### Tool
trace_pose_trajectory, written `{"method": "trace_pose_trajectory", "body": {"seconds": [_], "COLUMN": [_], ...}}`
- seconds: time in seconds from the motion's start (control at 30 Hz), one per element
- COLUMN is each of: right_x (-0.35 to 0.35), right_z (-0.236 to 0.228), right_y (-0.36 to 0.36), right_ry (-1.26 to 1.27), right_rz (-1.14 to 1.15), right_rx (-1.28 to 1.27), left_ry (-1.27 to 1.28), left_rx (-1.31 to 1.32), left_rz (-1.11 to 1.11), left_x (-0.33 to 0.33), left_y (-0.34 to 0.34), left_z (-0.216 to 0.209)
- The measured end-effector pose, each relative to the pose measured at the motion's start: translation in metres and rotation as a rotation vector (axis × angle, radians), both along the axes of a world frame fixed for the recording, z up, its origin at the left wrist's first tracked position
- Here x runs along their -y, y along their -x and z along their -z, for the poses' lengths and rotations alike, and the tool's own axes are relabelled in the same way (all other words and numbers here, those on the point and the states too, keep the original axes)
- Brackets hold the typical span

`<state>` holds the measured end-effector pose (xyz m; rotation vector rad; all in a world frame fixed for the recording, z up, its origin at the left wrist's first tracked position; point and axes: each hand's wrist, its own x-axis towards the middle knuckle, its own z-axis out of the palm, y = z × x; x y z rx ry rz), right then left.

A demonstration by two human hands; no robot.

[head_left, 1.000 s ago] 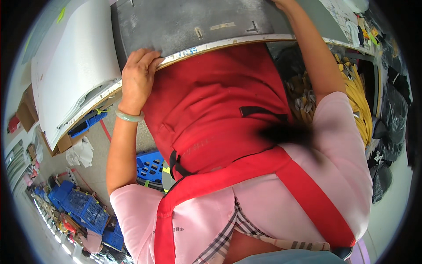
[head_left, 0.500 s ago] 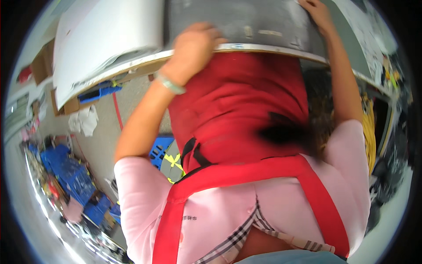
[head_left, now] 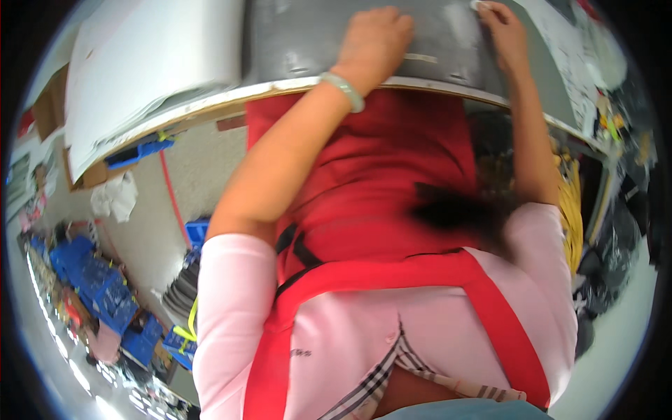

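A dark grey flat panel [head_left: 294, 42] with scuffs and small pale marks lies on the white-edged worktable [head_left: 280, 85] in front of me. Over its middle is my left hand [head_left: 374, 43], fingers curled downward and closed; whatever they hold, if anything, is hidden beneath them. A pale green bangle [head_left: 343, 91] circles that wrist. My right hand [head_left: 505, 33] is by the panel's right side near the top of the view. Its thumb and fingertips pinch a small white piece [head_left: 476, 5], too little of which shows to name.
Large white sheets [head_left: 154, 56] are stacked on the table's left and overhang its front edge. My red apron [head_left: 385, 154] is against that edge. Blue crates [head_left: 98, 280] stand on the floor at left. Black plastic bags [head_left: 609, 259] and a yellow bundle [head_left: 570, 210] sit at right.
My left hand has moved from the table's front edge rightward and farther onto the grey panel. The right hand keeps about the same place at the panel's right side. The whole view has shifted slightly.
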<state>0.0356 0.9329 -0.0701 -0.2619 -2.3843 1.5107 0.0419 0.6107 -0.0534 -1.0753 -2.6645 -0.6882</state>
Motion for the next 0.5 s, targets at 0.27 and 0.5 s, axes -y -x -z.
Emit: {"method": "trace_pose_trajectory", "body": {"seconds": [0.27, 0.5], "right_x": [0.102, 0.103], "right_z": [-0.065, -0.059], "right_y": [-0.113, -0.116], "right_ry": [-0.423, -0.542], "right_rz": [-0.271, -0.363], "right_rx": [0.175, 0.025], "left_ry": [-0.060, -0.077], "left_rx": [-0.146, -0.134], "left_rz": [-0.091, -0.096], "left_x": [0.002, 0.002], "left_y": [-0.009, -0.008], "left_z": [-0.001, 0.000]}}
